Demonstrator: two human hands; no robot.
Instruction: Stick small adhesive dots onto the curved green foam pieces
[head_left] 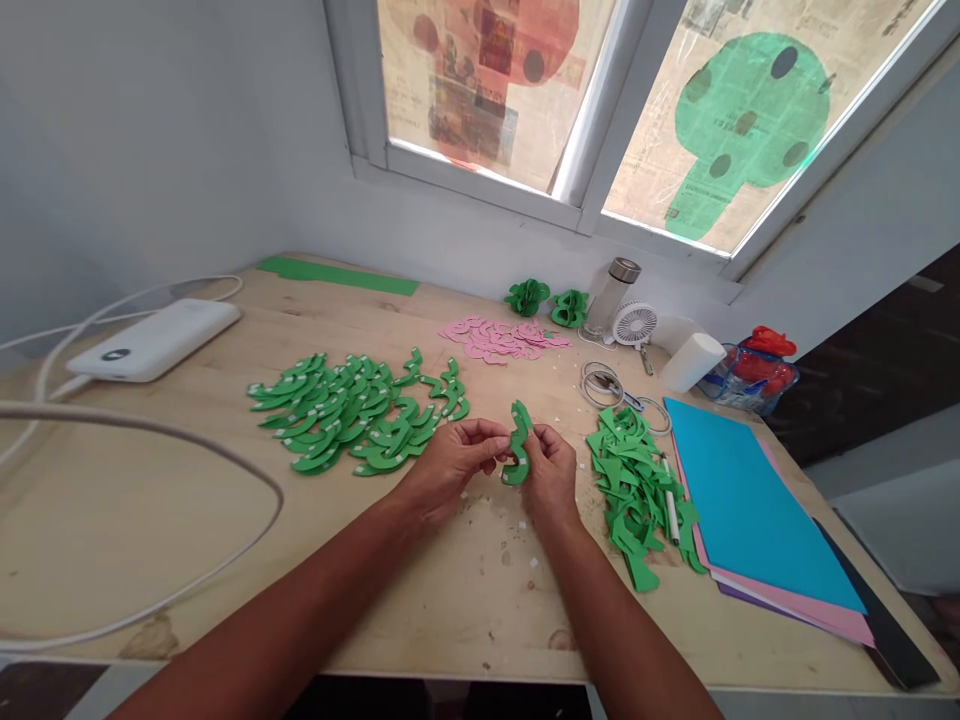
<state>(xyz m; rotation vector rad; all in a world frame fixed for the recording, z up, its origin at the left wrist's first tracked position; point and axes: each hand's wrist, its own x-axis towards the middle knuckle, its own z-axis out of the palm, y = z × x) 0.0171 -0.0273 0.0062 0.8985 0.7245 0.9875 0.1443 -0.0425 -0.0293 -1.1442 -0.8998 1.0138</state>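
My right hand grips a wavy green foam cut-out with small white squares on it, thumb and fingers on its right edge. The cut-out is held upright above the table. At its left edge, my left hand has thumb and forefinger pinched together; whatever is between those fingertips is too small to make out. Left of my hands lies a heap of similar green cut-outs bearing white squares. Small white bits are scattered on the table below my hands.
Green scraps and a white pen lie right, beside blue sheets. Pink cut-outs, green paper balls, a bottle and a fan stand behind. A power bank with a looping cable is left.
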